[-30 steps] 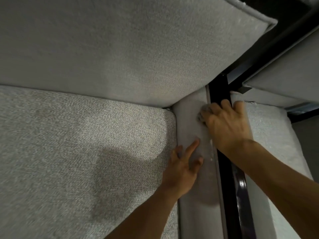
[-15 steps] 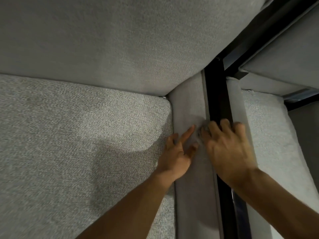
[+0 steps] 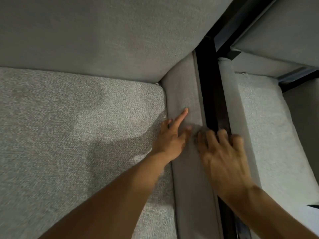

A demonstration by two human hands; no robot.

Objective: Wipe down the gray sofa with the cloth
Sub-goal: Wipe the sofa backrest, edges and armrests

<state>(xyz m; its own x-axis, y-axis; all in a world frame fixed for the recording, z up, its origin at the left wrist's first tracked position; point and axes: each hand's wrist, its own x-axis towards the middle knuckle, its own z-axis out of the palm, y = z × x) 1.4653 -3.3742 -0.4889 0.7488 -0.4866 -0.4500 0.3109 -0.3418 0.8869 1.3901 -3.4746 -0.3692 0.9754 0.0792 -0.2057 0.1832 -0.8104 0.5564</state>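
Cloth (image 3: 200,131) (blurred) in right hand (image 3: 223,157), sofa arm (image 3: 183,94) edge

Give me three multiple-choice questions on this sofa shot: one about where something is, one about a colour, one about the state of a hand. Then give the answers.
1. Where do the fingers of the left hand lie?
A. on the back cushion
B. on the narrow gray side panel
C. on the floor

2. What colour is the strip just right of that panel?
A. white
B. red
C. black

3. How is the left hand?
A. fingers stretched out, holding nothing
B. clenched in a fist
C. gripping a bottle

Answers:
1. B, the fingers rest on the upholstered panel beside the seat.
2. C, the strip is plainly black against the gray fabric.
3. A, the fingers lie straight on the fabric with nothing in them.
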